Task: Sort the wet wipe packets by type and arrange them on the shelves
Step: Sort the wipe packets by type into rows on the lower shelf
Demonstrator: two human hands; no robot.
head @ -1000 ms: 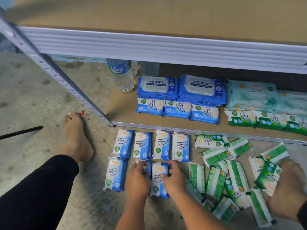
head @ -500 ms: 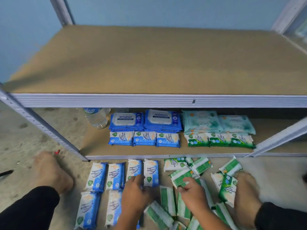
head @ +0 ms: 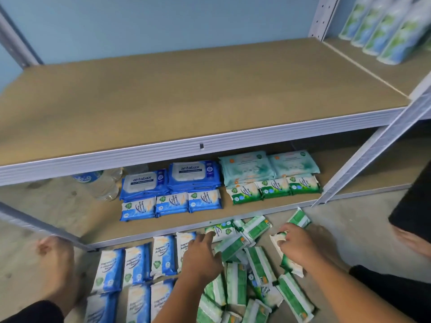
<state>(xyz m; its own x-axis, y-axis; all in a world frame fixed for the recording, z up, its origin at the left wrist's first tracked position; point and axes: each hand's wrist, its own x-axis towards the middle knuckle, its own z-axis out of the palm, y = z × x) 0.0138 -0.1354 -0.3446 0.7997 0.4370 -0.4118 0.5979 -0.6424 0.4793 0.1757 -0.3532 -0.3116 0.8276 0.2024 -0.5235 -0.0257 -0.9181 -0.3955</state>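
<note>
Gripping one green packet (head: 288, 263) in the right hand (head: 297, 247), fingers curled round it, over the floor (head: 349, 229) just in front of the lower shelf (head: 256, 206). Resting the left hand (head: 201, 259), fingers stretched out, on the loose green packets (head: 236, 283) piled in front of the lower shelf. Showing blue packets (head: 137, 264) lined up flat beside that pile, and sorted blue packs (head: 171, 205) and green packs (head: 274, 190) on the lower shelf itself.

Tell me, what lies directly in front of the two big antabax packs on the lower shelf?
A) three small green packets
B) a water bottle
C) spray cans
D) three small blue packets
D: three small blue packets lie in a row just in front of the antabax packs on the lower shelf; the small green packets sit further right.
</note>
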